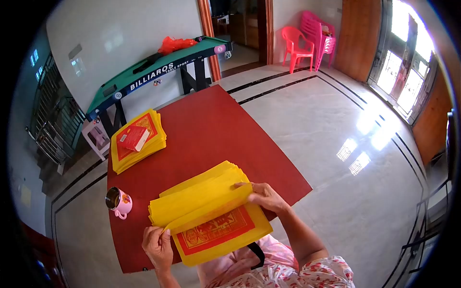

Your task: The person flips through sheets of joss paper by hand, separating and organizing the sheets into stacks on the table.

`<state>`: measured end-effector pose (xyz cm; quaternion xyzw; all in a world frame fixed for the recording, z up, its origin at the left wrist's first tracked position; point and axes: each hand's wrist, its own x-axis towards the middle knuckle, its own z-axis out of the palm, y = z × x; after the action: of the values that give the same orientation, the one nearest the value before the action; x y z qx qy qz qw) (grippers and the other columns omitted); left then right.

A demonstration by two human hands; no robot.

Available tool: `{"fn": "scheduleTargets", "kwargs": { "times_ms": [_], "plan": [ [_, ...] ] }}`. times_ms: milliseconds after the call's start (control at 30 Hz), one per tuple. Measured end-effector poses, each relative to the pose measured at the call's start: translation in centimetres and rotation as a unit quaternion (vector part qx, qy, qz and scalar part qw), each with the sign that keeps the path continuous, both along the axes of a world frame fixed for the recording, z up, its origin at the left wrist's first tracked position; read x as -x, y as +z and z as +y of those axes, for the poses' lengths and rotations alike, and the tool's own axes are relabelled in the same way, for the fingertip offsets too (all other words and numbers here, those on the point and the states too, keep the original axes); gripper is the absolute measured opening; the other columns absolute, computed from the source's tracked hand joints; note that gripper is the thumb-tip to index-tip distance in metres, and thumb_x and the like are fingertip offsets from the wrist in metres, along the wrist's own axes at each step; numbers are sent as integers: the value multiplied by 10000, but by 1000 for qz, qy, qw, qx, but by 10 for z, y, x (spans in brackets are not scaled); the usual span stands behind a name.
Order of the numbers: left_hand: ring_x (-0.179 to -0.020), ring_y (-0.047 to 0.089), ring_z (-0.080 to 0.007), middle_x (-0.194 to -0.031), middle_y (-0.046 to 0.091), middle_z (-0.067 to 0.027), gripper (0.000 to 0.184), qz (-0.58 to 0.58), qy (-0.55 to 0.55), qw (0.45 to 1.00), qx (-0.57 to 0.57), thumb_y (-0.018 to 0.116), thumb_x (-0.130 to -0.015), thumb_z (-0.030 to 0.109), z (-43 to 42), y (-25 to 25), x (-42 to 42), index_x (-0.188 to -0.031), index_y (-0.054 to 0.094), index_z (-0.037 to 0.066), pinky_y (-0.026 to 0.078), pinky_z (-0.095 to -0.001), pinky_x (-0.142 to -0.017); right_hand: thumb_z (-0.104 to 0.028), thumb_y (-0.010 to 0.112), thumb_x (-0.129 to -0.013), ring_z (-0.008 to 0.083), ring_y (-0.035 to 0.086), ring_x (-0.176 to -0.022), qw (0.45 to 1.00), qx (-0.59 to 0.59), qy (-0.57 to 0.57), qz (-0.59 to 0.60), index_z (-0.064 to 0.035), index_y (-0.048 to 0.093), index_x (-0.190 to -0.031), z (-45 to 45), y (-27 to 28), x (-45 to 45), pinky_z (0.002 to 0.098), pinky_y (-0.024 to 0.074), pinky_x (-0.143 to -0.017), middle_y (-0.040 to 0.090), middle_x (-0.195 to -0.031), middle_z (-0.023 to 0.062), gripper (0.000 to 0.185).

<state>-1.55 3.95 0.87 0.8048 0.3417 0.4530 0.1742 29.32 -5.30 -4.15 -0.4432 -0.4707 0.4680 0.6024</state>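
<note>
Both hands are apart from each other, each pinching an edge of one yellow sheet (211, 210): the left hand (158, 244) grips its near left corner, and the right hand (265, 196) holds it at the right end, thumb and fingers closed on the paper. The held sheet is lifted and curled back over a paper pile (185, 205) at the near side of the red worktop (192, 129). Below it lies a printed sheet (216, 232), yellow with a red panel and gold-coloured figures, its near end reaching past the worktop's edge, above the person's lap. A pink mug (124, 204) stands upright near the left edge, its handle towards the person. Farther back on the left, well apart from the hands, sits a second yellow stack (154, 144) with a red packet (133, 138) lying on top. Beyond the worktop stands a billiards table (158, 72) bearing a red plastic bag (175, 45).
</note>
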Motion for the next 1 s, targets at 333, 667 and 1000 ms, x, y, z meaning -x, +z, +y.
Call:
{"fn": "scheduleTargets", "kwargs": {
  "times_ms": [333, 667, 1000],
  "plan": [
    [-593, 452, -153, -767, 535, -73, 74, -47, 64, 995, -66, 626, -808, 38, -15, 2, 6, -810, 576, -17, 337, -253, -467, -167, 630, -864, 160, 594, -962, 996, 79, 1, 34, -40, 517, -1248, 2, 10, 3, 295, 462, -880, 620, -1094, 85, 420],
    [-881, 535, -276, -954, 577, -117, 308, 257, -153, 954, 25, 748, -659, 158, -43, -3, 7, -902, 646, -2, 449, -377, -747, -140, 562, -903, 171, 509, -1109, 995, 17, -93, -23, -203, 369, -1383, 3, 9, 12, 297, 426, -936, 521, -1261, 74, 521],
    [-974, 499, -302, -1001, 551, -118, 458, 323, -161, 931, 60, 795, -591, 244, -40, -5, 5, -958, 658, 8, 413, -408, -866, -175, 575, -900, 144, 571, -913, 995, 45, -45, -81, -83, 606, -1176, 4, 3, 3, 268, 470, -828, 605, -1045, 69, 293]
  ]
}}
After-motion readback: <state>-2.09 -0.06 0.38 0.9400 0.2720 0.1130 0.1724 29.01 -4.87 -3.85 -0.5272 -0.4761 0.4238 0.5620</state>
